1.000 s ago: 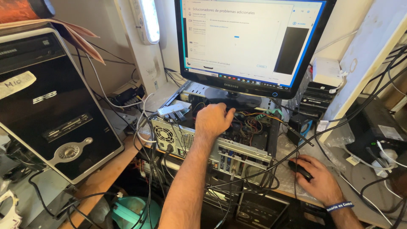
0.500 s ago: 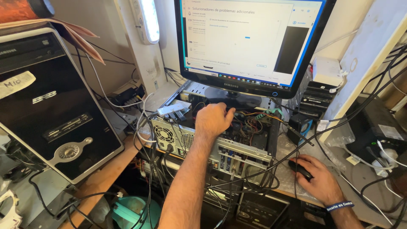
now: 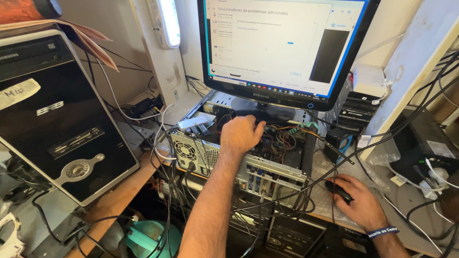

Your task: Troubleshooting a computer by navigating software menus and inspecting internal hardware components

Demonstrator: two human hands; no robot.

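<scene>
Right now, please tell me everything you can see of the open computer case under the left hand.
The open computer case lies on its side below the monitor, its side panel off. It looks like bare grey metal, with a perforated rear plate, a round fan grille and slot covers facing the camera. Inside show coloured wires and dark boards. The left hand reaches into its open top. Black cables run over and plug into its rear. It rests on a wooden bench.
</scene>
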